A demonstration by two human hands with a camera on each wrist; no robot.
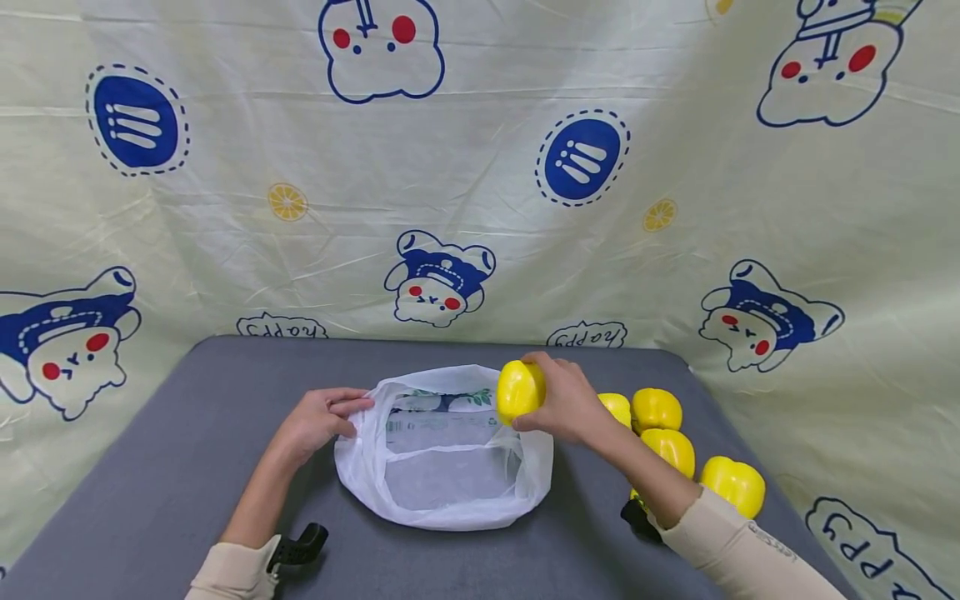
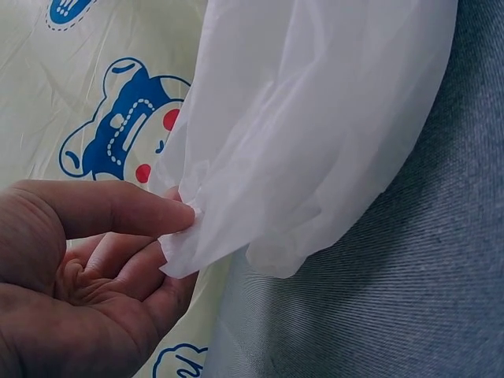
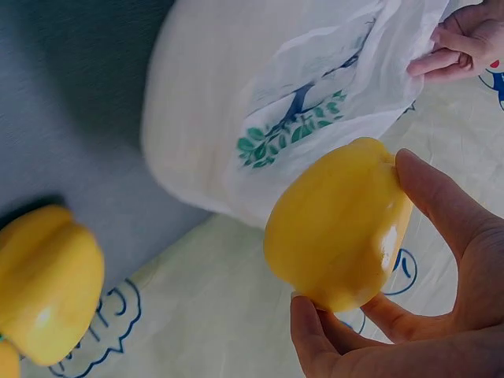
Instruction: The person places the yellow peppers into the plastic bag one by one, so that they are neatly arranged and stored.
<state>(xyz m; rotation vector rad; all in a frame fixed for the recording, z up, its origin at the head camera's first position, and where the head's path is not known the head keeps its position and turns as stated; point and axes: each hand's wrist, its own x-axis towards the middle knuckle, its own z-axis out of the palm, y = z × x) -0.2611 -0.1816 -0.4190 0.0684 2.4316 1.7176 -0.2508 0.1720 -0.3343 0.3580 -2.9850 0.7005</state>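
Note:
A white plastic bag (image 1: 457, 512) with a green and blue tree print lies on the table, its mouth spread wide. My left hand (image 1: 318, 423) pinches the left edge of the bag's rim; in the left wrist view the thumb and fingers (image 2: 118, 209) grip the thin film. Over the bag's right rim, my right hand (image 1: 564, 400) holds a yellow bell pepper (image 1: 519, 392) between thumb and fingers. The same pepper (image 3: 339, 228) shows close up in the right wrist view. Inside the bag's mouth, only printed film and its grey-looking bottom are visible.
Several more yellow bell peppers (image 1: 657, 409) stand on the right of the grey table (image 1: 225, 417), partly hidden by my right forearm. Black straps sit at both wrists, including the left strap (image 1: 302, 546). A cartoon-printed curtain (image 1: 480, 167) hangs behind the table.

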